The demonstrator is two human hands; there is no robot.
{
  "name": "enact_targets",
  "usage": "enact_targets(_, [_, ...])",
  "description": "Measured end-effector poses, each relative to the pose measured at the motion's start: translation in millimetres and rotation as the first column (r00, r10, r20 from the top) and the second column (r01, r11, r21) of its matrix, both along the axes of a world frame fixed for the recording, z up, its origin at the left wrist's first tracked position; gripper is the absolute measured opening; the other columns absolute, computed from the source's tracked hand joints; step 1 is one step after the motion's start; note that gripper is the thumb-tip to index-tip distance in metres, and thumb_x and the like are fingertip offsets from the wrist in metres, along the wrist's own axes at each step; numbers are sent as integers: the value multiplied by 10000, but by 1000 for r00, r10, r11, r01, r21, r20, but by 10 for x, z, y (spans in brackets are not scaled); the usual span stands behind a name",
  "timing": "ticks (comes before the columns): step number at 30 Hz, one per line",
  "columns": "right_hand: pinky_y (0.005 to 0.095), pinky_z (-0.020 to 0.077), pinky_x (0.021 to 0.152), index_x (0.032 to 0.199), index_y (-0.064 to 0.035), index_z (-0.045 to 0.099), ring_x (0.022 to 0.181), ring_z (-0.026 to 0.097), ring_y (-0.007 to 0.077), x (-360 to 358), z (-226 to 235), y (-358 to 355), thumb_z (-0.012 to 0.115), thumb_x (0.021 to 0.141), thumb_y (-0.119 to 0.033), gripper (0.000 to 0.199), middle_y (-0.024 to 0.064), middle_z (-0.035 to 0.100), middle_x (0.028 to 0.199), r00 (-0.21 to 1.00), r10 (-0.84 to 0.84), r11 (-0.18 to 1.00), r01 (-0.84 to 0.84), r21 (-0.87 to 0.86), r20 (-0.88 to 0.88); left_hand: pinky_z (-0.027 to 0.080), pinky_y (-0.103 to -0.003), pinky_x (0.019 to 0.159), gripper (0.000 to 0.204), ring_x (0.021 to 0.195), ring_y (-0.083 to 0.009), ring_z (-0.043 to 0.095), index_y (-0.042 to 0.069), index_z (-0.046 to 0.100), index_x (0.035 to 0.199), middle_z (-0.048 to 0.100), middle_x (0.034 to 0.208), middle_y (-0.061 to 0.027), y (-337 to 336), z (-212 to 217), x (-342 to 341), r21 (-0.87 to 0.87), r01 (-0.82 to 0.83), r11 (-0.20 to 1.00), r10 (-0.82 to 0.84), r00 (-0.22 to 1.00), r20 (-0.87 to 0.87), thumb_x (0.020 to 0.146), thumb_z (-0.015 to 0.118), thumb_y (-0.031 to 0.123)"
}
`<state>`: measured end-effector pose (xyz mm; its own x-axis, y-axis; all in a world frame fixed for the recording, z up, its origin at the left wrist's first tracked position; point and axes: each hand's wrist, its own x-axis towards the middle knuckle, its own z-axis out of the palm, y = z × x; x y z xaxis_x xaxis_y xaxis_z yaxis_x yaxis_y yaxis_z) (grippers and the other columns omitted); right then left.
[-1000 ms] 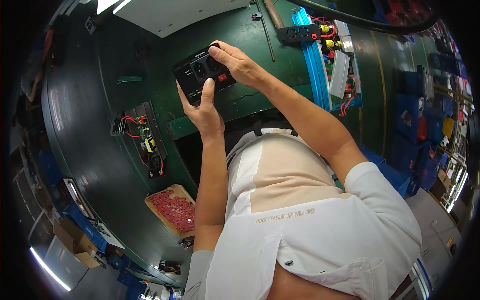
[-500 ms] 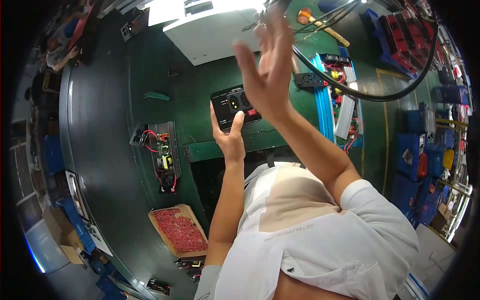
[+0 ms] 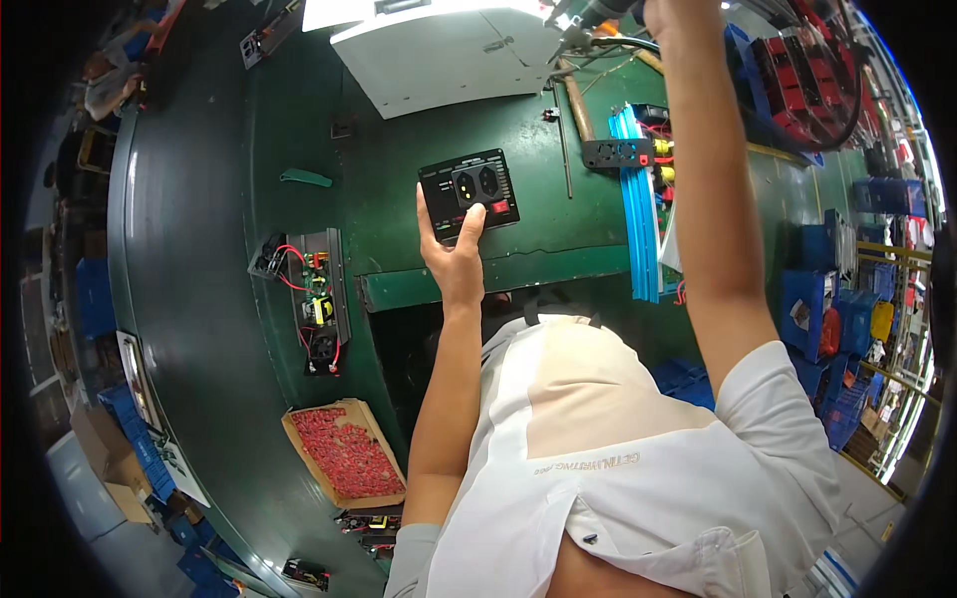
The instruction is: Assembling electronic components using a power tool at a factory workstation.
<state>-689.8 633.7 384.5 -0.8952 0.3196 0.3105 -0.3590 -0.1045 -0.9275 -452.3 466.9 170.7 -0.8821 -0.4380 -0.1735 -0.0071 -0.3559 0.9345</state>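
My left hand (image 3: 457, 261) holds a black panel (image 3: 480, 185) over the green bench, its thumb on the front and its fingers at the left edge. Two sockets and a red switch show on the panel's face. At the top edge of the picture, my right hand (image 3: 680, 18) is closed at the end of a dark cylindrical tool (image 3: 604, 12); most of the fingers are cut off from view. A thin metal rod (image 3: 564, 149) lies on the bench right of the panel.
A white metal cabinet (image 3: 449, 62) stands behind the panel. To the right lies a blue metal housing (image 3: 634, 214) with a black fan plate (image 3: 616, 153) and a wooden handle (image 3: 575, 102). Leftward are a circuit assembly (image 3: 317, 299), a green strip (image 3: 305, 177) and a carton of small red parts (image 3: 349, 458).
My right hand has moved from above the panel to the upper right and reached the dark tool. The black cable loop has shifted right. My left hand still holds the panel.
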Motion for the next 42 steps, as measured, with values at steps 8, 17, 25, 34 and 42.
enact_targets(8, [285, 445, 464, 932, -50, 648, 489, 529, 129, 1102, 240, -330, 717, 897, -77, 82, 15, 554, 616, 987, 149, 975, -137, -173, 58, 489, -304, 1024, 752, 1104, -167, 611, -2, 376, 1538, 600, 1274, -98, -23, 0, 6, 24, -5, 1000, 5, 1000, 7, 878, 729, 77])
enact_targets(17, [271, 443, 464, 927, -56, 629, 503, 529, 104, 1099, 76, -196, 725, 887, -61, 103, 19, 558, 624, 972, 237, 960, -233, -156, 5, 493, -304, 1023, 745, 1106, -166, 615, -4, 375, 1536, 597, 1286, -97, -9, 22, 22, 25, 0, 1000, 0, 1000, 21, 881, 723, 72])
enact_targets(25, [277, 445, 464, 956, -83, 625, 474, 516, 114, 1260, 164, -266, 733, 892, -74, 125, 15, 550, 609, 981, 188, 967, -176, -181, 50, 493, -301, 1021, 751, 1103, -166, 620, -4, 369, 1539, 603, 1274, -92, -18, 3, 2, 31, 13, 999, -12, 1000, -16, 883, 729, 69])
enact_targets(34, [305, 437, 437, 934, -87, 630, 424, 485, 139, 1525, 139, -215, 696, 927, -121, 75, 7, 501, 563, 968, 226, 967, -210, -142, 108, 502, -299, 1014, 755, 1102, -164, 620, -1, 368, 1540, 605, 1266, -95, -20, -7, 6, 36, -3, 999, 4, 1000, -17, 883, 733, 77])
enact_targets(42, [305, 424, 429, 1005, -66, 596, 441, 471, 128, 1657, 119, -441, 655, 933, -64, 93, 25, 493, 582, 978, 146, 968, -109, -225, 151, 507, -292, 1001, 761, 1076, -160, 624, -3, 370, 1540, 608, 1252, -92, 6, 29, 6, 12, -15, 1000, 15, 1000, 20, 879, 738, 83])
